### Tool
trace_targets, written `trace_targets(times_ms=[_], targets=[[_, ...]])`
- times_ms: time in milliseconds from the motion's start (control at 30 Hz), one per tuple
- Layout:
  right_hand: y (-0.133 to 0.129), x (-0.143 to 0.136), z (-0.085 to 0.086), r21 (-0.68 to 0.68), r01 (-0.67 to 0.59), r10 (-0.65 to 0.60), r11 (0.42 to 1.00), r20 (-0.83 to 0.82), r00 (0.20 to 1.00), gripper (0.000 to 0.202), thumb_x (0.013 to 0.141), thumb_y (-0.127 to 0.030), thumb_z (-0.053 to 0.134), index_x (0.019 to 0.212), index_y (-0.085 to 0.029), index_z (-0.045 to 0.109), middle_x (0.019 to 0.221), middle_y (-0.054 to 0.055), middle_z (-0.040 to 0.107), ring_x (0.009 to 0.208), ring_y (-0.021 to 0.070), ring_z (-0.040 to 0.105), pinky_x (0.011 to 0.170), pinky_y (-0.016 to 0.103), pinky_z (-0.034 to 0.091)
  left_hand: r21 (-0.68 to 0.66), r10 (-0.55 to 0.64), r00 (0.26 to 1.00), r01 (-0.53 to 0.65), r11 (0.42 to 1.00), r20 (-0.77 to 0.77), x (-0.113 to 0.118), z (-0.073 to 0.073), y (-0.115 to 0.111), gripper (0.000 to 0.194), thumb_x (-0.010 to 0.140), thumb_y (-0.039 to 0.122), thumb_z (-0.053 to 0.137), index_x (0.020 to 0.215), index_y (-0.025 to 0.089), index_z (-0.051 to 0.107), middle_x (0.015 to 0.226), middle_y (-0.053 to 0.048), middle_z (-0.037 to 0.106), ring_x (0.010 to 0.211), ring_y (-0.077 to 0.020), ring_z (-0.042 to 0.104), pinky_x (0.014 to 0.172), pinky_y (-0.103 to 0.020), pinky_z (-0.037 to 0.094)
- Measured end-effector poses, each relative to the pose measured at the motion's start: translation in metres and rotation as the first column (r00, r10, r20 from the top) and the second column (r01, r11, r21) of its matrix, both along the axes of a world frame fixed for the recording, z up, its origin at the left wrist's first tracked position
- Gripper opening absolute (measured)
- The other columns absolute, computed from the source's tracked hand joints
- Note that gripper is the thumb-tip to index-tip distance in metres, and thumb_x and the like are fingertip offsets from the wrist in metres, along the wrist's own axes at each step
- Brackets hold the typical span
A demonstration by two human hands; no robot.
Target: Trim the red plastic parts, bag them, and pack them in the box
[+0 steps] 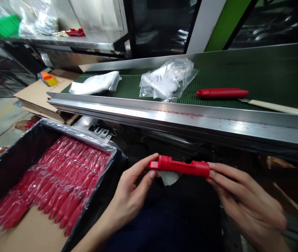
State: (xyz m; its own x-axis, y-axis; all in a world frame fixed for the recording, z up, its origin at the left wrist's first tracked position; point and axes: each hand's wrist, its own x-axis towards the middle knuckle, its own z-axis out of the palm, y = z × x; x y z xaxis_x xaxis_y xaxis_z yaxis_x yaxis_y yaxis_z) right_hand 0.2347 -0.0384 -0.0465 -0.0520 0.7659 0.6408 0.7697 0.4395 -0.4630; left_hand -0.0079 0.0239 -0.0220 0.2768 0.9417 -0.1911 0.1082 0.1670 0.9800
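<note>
from where i stand, the red part (184, 167) is up in the air, level between two bare hands, near the front edge of the conveyor (130, 96) and lower than it. the left hand (135, 187) is nearly closed, thumb and fingertips pinching the part's narrow end; the right hand (245, 199) has its fingers stretched out and drawn together, their tips on the wider end. a metal rail (143, 113) runs along the belt's near side, dotted with red crumbs, and the dark gap under it leaves the hands room on the person's side. to the left hand's outer side, the black rim of a lined box (113, 154) stands near the wrist. inside that box, red pieces in clear plastic (68, 168) lie packed in rows, with bare cardboard showing at the near end. up on the green belt sit a flat white bag (96, 83) and a crumpled clear bag (168, 78) with handwriting on it. further right, a red handle (222, 92) lies along the belt, just beside a pale-handled tool (277, 106). at the far left, a green bin (0, 26) and more clear bags (40, 21) rest on a steel counter (93, 39).
</note>
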Motion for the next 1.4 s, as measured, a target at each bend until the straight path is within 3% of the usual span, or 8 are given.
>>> trace_targets(times_ms=[133,267,467,667,800,900,1167,1400], targets=[[0.002,0.0,-0.008,-0.046,-0.005,0.002,0.999,-0.05,0.999,0.039,0.079,0.001,0.067,0.111,-0.021,0.069,0.113,0.003,0.069,0.094,0.0162,0.069,0.084,0.028,0.058,0.057,-0.042,0.995,0.048,0.997,-0.089,-0.004,-0.001,-0.006,0.037,0.094,0.032,0.059,0.131,0.027,0.062,0.107,-0.005,0.074,0.095,-0.0158,0.068,0.091,-0.023,0.049],[0.004,-0.003,-0.018,-0.169,0.005,-0.04,0.986,-0.204,0.978,0.025,0.083,-0.007,0.067,0.101,-0.024,0.07,0.108,0.0,0.069,0.092,0.0136,0.067,0.086,0.025,0.056,0.108,-0.08,0.992,0.091,0.99,-0.099,-0.006,-0.005,-0.007,0.037,0.096,0.031,0.056,0.132,0.029,0.06,0.116,-0.005,0.07,0.096,-0.0151,0.067,0.091,-0.025,0.05],[-0.001,-0.001,-0.029,-0.461,-0.023,-0.189,0.887,-0.407,0.894,0.01,0.089,-0.03,0.067,0.097,-0.028,0.071,0.105,-0.001,0.068,0.084,0.0098,0.066,0.078,0.015,0.055,0.176,-0.028,0.997,0.039,0.984,-0.068,-0.003,-0.009,-0.001,0.03,0.094,0.032,0.059,0.124,0.028,0.064,0.102,0.0,0.072,0.085,-0.0103,0.065,0.082,-0.02,0.049],[-0.003,-0.001,-0.031,-0.593,-0.226,-0.323,0.772,-0.674,0.665,0.018,0.084,-0.04,0.071,0.098,-0.028,0.073,0.097,0.002,0.067,0.07,0.0112,0.064,0.062,0.018,0.055,0.097,0.008,1.0,-0.006,0.995,-0.021,-0.003,-0.007,0.001,0.022,0.094,0.035,0.06,0.114,0.027,0.067,0.091,0.004,0.07,0.08,-0.006,0.062,0.075,-0.013,0.047],[0.001,-0.009,-0.018,-0.614,-0.291,-0.419,0.734,-0.746,0.517,0.023,0.077,-0.044,0.077,0.091,-0.026,0.075,0.078,0.003,0.068,0.063,0.0117,0.063,0.058,0.017,0.053,0.092,0.014,1.0,-0.013,0.996,-0.004,-0.005,-0.011,0.002,0.02,0.096,0.035,0.057,0.111,0.026,0.068,0.084,0.005,0.068,0.077,-0.0058,0.061,0.074,-0.013,0.046],[0.005,-0.015,-0.007,-0.619,-0.32,-0.45,0.717,-0.762,0.466,0.026,0.075,-0.046,0.078,0.087,-0.023,0.076,0.074,0.005,0.068,0.062,0.0128,0.063,0.055,0.018,0.052,0.076,0.029,0.999,-0.026,0.997,-0.028,-0.006,-0.014,0.003,0.02,0.097,0.037,0.055,0.105,0.024,0.068,0.08,0.005,0.066,0.076,-0.0071,0.061,0.072,-0.015,0.045],[0.013,-0.026,0.01,-0.581,-0.406,-0.373,0.705,-0.791,0.485,0.026,0.086,-0.048,0.067,0.092,-0.023,0.074,0.066,0.004,0.065,0.06,0.011,0.057,0.052,0.018,0.047,0.078,0.093,0.992,-0.086,0.993,-0.081,-0.007,-0.018,0.01,0.021,0.095,0.038,0.057,0.091,0.02,0.068,0.073,0.005,0.063,0.071,-0.0069,0.057,0.067,-0.014,0.043],[0.012,-0.022,0.002,-0.59,-0.386,-0.339,0.709,-0.765,0.547,0.022,0.091,-0.042,0.062,0.104,-0.028,0.072,0.073,0.003,0.068,0.067,0.0114,0.059,0.058,0.018,0.049,0.143,0.099,0.994,-0.09,0.986,-0.055,-0.009,-0.016,0.006,0.017,0.097,0.034,0.055,0.103,0.024,0.068,0.079,0.006,0.066,0.074,-0.0046,0.06,0.071,-0.011,0.046]])
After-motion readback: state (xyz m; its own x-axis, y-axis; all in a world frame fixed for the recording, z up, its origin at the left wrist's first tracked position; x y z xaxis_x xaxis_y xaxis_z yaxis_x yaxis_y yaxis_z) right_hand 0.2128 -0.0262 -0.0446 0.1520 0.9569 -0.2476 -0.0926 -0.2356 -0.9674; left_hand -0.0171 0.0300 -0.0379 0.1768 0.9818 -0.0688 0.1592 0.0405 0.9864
